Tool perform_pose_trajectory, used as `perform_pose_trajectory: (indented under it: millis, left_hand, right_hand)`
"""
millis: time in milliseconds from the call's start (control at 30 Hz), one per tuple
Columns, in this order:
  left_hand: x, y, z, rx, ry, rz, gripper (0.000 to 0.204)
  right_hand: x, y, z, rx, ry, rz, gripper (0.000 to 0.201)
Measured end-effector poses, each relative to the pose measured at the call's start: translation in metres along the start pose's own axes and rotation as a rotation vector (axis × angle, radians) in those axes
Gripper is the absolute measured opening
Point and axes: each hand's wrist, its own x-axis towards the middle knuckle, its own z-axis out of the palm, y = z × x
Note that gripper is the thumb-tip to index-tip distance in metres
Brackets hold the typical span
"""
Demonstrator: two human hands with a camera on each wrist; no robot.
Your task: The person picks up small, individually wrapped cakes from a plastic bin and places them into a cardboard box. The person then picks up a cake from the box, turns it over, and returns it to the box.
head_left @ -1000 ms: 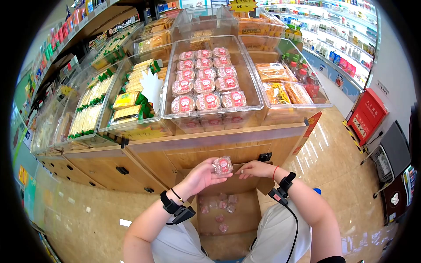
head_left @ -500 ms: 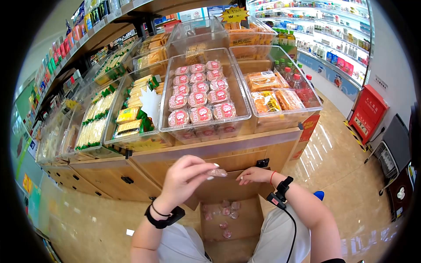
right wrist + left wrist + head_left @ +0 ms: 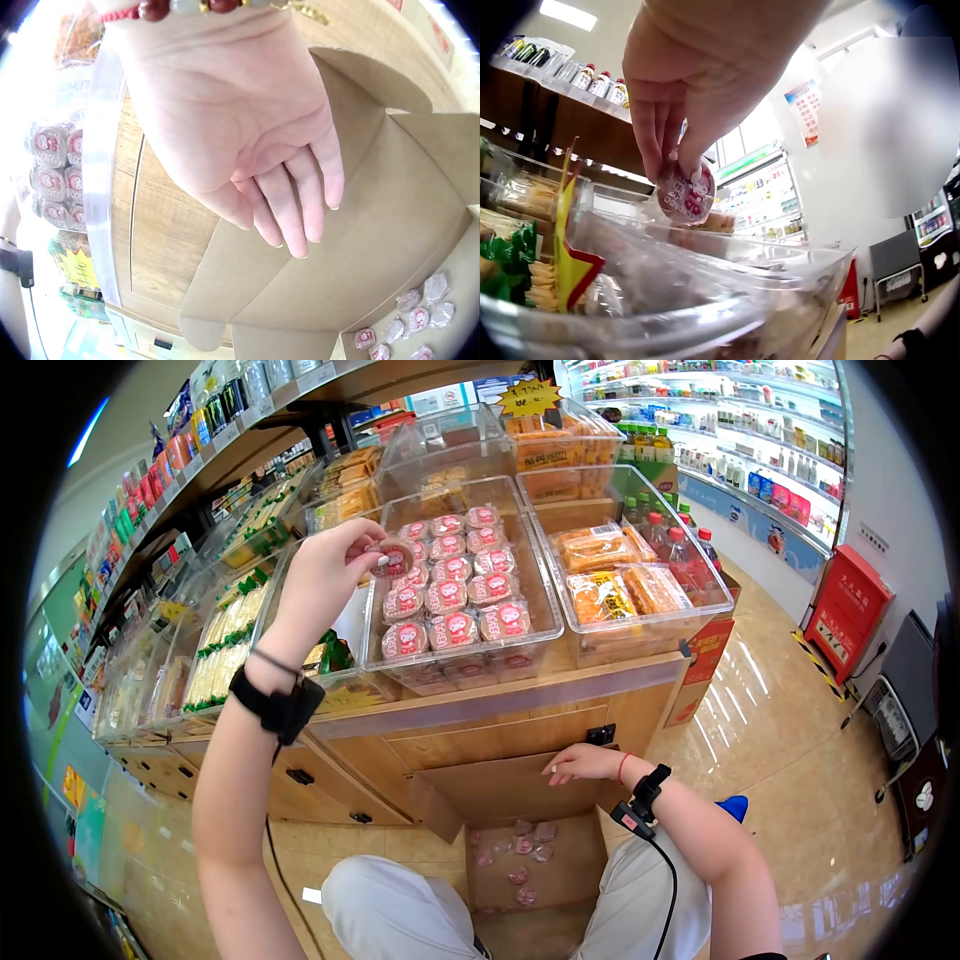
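My left hand (image 3: 332, 568) is raised at the left side of a clear plastic bin (image 3: 556, 632). It pinches a round, plastic-wrapped pastry (image 3: 686, 196) with a pink-and-white label between thumb and fingertips. Rows of matching wrapped pastries (image 3: 450, 596) fill the left and middle of that bin, stacked in layers. Low in front of the wooden cabinet, my right hand (image 3: 585, 762) hangs relaxed over an open cardboard box (image 3: 580, 875), and its palm shows bare in the right wrist view. Several more wrapped pastries (image 3: 524, 846) lie loose on the box bottom.
To the right, another clear bin (image 3: 722, 600) holds packaged bread (image 3: 598, 595) and red-capped bottles (image 3: 676, 550). Bins of green-and-yellow packs (image 3: 225, 625) line the left. Below them runs the wooden cabinet (image 3: 520, 725). A red box (image 3: 848, 610) stands by the right wall.
My left hand has carried the wrapped pastry from above the cardboard box up and left to the bin. The right hand has stayed nearly still. The head view has shifted slightly.
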Motion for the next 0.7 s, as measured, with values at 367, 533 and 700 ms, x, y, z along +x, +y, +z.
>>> perform_pose_trajectory:
  millis: [367,533,700]
  left_hand:
    - [0.036,-0.039,0.023,0.053,-0.240,-0.095,0.018]
    - [0.032,-0.048,0.033,0.412,-0.081,0.373,0.021]
    - [0.032,-0.025,0.027,0.228,-0.392,-0.008,0.027]
  right_hand:
    - [0.006,0.009,-0.004,0.048,-0.060,0.052,0.035]
    - [0.002,0.006,-0.003,0.039,-0.042,0.037,0.036]
    - [0.005,0.011,-0.002,0.059,-0.044,0.011,0.037]
